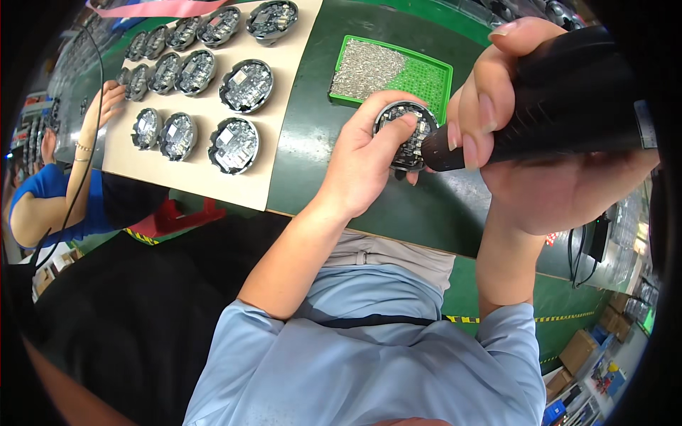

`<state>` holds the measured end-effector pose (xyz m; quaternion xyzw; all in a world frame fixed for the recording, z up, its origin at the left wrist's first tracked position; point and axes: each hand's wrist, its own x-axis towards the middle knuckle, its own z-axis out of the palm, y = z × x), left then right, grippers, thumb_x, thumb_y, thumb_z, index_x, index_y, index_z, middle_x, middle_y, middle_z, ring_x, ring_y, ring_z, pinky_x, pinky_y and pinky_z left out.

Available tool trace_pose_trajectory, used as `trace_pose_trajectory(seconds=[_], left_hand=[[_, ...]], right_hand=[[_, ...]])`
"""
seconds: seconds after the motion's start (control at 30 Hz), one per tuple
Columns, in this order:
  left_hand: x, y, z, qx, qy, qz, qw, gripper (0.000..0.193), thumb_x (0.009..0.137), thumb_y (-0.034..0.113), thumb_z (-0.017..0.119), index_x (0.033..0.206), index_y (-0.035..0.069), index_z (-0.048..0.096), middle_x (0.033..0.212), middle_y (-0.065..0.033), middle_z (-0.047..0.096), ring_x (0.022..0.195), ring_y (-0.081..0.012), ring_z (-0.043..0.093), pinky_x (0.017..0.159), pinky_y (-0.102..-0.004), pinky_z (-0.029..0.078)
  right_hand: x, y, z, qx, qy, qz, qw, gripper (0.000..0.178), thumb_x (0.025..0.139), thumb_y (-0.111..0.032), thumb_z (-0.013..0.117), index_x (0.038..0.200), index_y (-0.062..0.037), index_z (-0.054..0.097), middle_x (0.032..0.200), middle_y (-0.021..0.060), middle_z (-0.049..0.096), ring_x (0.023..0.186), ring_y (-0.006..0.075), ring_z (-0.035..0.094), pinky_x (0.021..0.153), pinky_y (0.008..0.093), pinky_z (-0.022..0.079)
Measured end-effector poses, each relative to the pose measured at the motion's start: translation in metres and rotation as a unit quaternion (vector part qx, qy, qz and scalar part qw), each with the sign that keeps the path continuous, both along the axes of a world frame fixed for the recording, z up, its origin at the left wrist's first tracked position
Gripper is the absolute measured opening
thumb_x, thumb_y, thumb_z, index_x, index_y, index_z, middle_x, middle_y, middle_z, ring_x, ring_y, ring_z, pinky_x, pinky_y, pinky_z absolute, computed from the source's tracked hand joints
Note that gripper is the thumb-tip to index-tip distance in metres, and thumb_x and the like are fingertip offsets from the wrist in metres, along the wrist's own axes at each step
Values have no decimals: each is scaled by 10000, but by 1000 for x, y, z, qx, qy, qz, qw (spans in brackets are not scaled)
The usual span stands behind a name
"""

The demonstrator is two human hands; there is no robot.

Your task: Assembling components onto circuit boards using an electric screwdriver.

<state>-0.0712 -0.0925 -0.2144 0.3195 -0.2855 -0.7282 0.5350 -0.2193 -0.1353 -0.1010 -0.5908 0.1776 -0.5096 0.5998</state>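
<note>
My left hand (362, 160) grips a round device housing (410, 145) with a bare circuit board inside, its thumb pressed on the board. My right hand (490, 106) is wrapped round a black electric screwdriver (568, 96), held nearly level. The driver's narrow nose (442, 149) meets the right side of the housing; its very tip is hidden from me. Just beyond the hands sits a green tray (446, 78), its left part heaped with small silvery screws (366, 67) and its right part a perforated grid.
On the left, a beige board (245, 188) bears rows of similar round circuit-board housings (234, 145). A co-worker's hand (110, 103) reaches to its left edge. A black cable (96, 106) hangs there, and a pink strip (156, 8) lies behind. The dark green tabletop (305, 128) spans the middle.
</note>
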Motion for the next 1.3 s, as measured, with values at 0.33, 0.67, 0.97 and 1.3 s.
trace_pose_trajectory(seconds=[0.33, 0.67, 0.97, 1.3], left_hand=[[-1, -2, -3, -13, 23, 7, 1000, 194, 1055, 109, 534, 1223, 21, 572, 900, -98, 677, 672, -158, 673, 529, -287, 521], [-4, -2, -4, -24, -30, 32, 999, 166, 1039, 104, 546, 1176, 18, 580, 900, -89, 669, 673, -156, 669, 523, -298, 558], [-2, -3, -3, -7, -5, 10, 1000, 189, 1036, 112, 529, 1180, -2, 572, 882, -110, 680, 669, -178, 687, 517, -311, 542], [-3, 13, 2, -77, -94, -9, 993, 282, 1060, 128, 536, 1333, 108, 467, 958, -84, 686, 756, -149, 708, 548, -259, 514]], right_hand=[[4, 6, 4, 6, -5, 51, 999, 1167, 812, -950, 377, 1369, 67, 504, 861, 132, 601, 602, 213, 574, 625, 378, 487], [-6, -6, -19, -37, -41, 138, 989, 1004, 817, -916, 494, 1181, 20, 515, 835, 103, 565, 569, 184, 577, 565, 332, 489], [-5, -11, -19, -116, -40, 152, 981, 988, 831, -891, 529, 1224, 16, 532, 844, 76, 567, 579, 159, 580, 583, 311, 490], [-72, -2, -16, -10, -77, -63, 995, 1256, 759, -1030, 250, 1255, 86, 545, 801, 113, 612, 585, 218, 588, 607, 369, 488]])
